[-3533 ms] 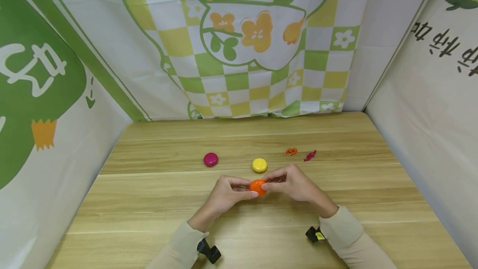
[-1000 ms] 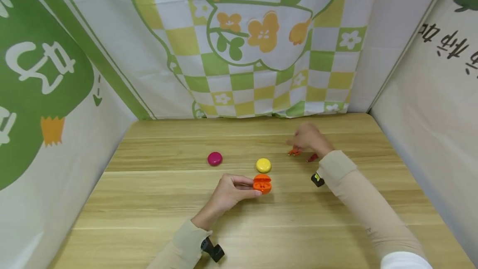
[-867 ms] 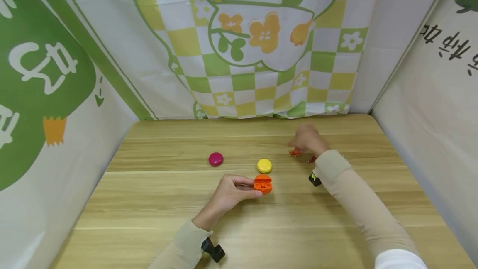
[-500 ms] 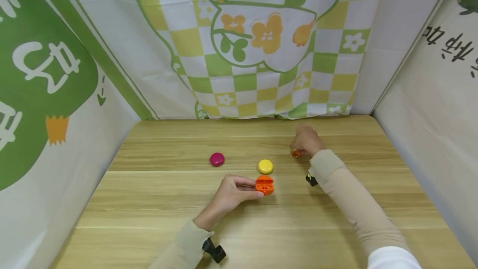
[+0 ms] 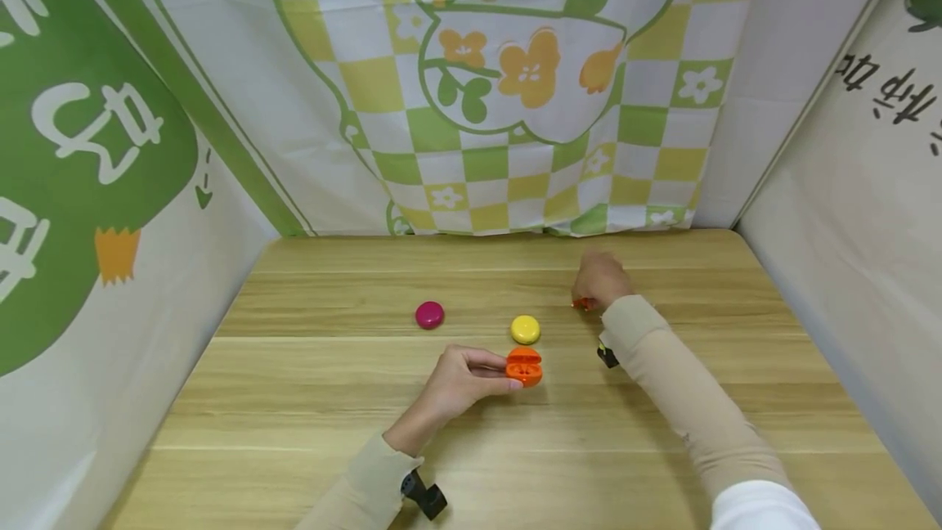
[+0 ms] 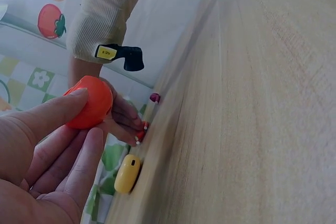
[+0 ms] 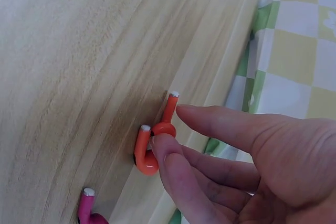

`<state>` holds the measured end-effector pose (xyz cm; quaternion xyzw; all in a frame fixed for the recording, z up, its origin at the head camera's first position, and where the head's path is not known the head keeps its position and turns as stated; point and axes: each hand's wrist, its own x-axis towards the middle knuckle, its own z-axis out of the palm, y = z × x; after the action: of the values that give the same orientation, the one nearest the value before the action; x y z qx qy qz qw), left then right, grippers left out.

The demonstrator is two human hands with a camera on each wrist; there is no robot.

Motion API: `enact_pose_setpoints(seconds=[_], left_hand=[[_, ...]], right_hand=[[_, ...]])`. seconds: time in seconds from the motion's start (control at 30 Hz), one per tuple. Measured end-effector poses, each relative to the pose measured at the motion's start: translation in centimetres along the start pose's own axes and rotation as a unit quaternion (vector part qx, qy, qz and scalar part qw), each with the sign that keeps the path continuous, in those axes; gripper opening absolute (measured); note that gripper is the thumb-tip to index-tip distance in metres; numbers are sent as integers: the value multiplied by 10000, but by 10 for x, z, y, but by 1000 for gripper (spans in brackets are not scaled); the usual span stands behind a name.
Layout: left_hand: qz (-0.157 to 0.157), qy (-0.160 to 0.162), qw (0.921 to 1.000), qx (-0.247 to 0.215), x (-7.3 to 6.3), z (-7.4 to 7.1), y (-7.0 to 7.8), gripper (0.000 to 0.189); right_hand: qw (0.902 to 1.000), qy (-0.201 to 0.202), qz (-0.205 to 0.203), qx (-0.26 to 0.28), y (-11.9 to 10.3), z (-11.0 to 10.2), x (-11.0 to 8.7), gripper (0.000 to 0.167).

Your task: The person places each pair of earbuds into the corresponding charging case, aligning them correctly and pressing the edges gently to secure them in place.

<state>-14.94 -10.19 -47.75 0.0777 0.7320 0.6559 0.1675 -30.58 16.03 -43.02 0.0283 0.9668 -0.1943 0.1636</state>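
Note:
My left hand (image 5: 458, 383) pinches an orange earbud case (image 5: 524, 368) between thumb and fingers, its lid raised and its hollows facing up. The case's rounded outside (image 6: 94, 102) shows in the left wrist view. Farther back, my right hand (image 5: 602, 278) reaches down to two orange earbuds on the table. In the right wrist view, the thumb and index finger of that hand (image 7: 226, 156) are spread about one orange earbud (image 7: 170, 109); the index fingertip appears to touch its head. The other orange earbud (image 7: 143, 148) lies right beside it.
A yellow case (image 5: 526, 330) sits just behind the orange one, with a magenta case (image 5: 430, 315) to its left; both are closed. A magenta earbud (image 7: 87, 203) lies near the orange pair. Printed curtains enclose the wooden table (image 5: 331, 399) at back and sides.
Both hands were on the closed orange case; its lid has since come up. My right hand has left it for the orange earbuds, shifting slightly lately. My left hand keeps its grip.

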Motion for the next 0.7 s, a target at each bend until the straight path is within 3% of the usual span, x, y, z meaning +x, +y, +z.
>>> enact_pose_setpoints(seconds=[0.27,0.7], left_hand=[[28,-6,10000,-1,0,1,-1,33],[53,22,9999,89,1,0,-3,31]], right_hand=[[9996,-112,163,183,-7,3,3,6],[9990,-233,370,40,-15,2,8,12]])
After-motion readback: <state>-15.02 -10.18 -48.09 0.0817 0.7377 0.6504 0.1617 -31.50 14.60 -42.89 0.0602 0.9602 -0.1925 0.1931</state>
